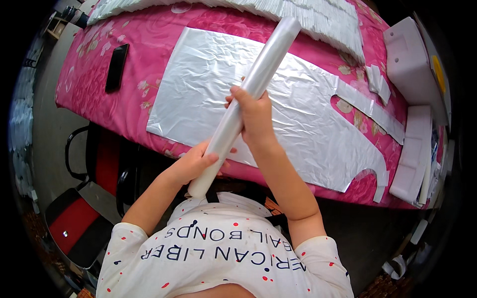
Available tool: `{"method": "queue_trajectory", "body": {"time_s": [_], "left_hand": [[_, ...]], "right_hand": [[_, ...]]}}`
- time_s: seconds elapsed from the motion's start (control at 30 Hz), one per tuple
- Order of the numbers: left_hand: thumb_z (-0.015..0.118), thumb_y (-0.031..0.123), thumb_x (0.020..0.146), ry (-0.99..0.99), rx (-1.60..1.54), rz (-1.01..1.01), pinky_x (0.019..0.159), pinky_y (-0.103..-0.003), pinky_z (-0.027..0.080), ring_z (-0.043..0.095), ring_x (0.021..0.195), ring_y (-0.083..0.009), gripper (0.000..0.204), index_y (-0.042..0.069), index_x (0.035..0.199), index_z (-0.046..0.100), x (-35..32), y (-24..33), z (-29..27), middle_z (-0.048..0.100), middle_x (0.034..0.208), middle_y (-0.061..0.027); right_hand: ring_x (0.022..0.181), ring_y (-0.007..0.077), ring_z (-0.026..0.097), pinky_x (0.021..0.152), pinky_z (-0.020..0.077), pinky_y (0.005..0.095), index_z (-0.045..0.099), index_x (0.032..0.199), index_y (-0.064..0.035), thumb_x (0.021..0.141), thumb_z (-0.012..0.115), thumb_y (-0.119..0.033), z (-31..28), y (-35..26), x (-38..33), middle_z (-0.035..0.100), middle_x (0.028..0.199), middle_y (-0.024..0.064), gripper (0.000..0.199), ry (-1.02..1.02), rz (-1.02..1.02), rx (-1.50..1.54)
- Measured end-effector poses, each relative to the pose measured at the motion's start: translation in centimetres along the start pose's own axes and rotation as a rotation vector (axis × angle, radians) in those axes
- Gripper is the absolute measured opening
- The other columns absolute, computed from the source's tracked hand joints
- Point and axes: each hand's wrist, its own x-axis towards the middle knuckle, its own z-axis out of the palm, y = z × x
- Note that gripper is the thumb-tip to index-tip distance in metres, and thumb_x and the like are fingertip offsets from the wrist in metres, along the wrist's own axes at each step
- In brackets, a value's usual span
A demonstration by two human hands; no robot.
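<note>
A long roll of translucent plastic film [268, 62] slants across my view, its far end up over the table and its near end close to my body. My right hand [252, 110] is wrapped round the roll's middle. Lower down, my left hand [196, 163] grips it near the bottom end. Beneath the roll, a thin white plastic apron [198, 64] lies spread flat, with its neck strap [372, 109] and curved cut-outs toward the right side. The roll hides part of the apron's middle.
A pink floral cloth [134, 39] covers the table. Stacked folded white plastic [328, 25] lines the far edge. A black phone [117, 68] lies at the left. White foam boxes [410, 59] and small plastic scraps [378, 83] are at the right. Red-and-black chairs [77, 226] stand left.
</note>
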Motion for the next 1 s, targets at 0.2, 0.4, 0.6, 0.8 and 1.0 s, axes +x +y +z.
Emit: {"method": "queue_trajectory", "body": {"time_s": [0.2,0.4,0.6,0.8,1.0], "left_hand": [[0.031,0.041,0.094,0.239,0.099,-0.297,0.054,-0.028,0.048,0.056,0.057,-0.0139,0.042,0.003,0.097,0.047,-0.2,-1.2,0.0,0.056,0.071,-0.0073],[0.039,0.033,0.093,0.102,0.184,-0.449,0.055,-0.026,0.047,0.054,0.057,-0.0125,0.032,0.003,0.094,0.050,-3.0,-2.9,-1.5,0.055,0.070,-0.0058],[0.045,0.031,0.092,0.159,0.127,-0.468,0.056,-0.025,0.047,0.053,0.057,-0.0107,0.029,0.003,0.096,0.051,-4.2,-4.1,-2.1,0.055,0.070,-0.0042],[0.050,0.033,0.091,0.152,0.160,-0.437,0.059,-0.025,0.047,0.054,0.061,-0.0098,0.031,0.004,0.099,0.052,-4.4,-4.2,-2.1,0.055,0.073,-0.0040],[0.051,0.032,0.090,0.132,0.185,-0.392,0.061,-0.025,0.047,0.053,0.065,-0.0093,0.031,0.004,0.102,0.051,-4.6,-4.3,-2.2,0.055,0.077,-0.0040]], "right_hand": [[0.075,0.0164,0.057,0.066,0.0506,0.0301,0.039,0.117,0.0038,0.077,0.067,-0.016,-2.5,2.2,0.6,0.053,0.091,0.0106,0.052,0.043,0.057,-0.020],[0.074,0.0102,0.055,0.068,0.0451,0.0226,0.049,0.113,-0.0012,0.083,0.060,-0.016,-11.3,-3.3,6.1,0.059,0.091,0.0052,0.036,0.337,-0.315,-0.246],[0.068,0.0040,0.052,0.060,0.0406,0.0173,0.060,0.102,-0.0038,0.084,0.057,-0.019,-13.9,-7.6,5.7,0.063,0.090,0.0016,0.024,0.110,-0.111,-0.612],[0.059,0.0029,0.048,0.054,0.0374,0.0167,0.063,0.095,-0.0047,0.084,0.061,-0.030,-11.9,-7.2,5.4,0.057,0.071,-0.0027,0.027,-0.081,0.157,-0.735],[0.063,0.0061,0.051,0.055,0.0388,0.0203,0.064,0.091,-0.0039,0.081,0.063,-0.029,-12.1,-7.7,6.0,0.059,0.076,-0.0010,0.028,-0.205,0.268,-0.792]]}}
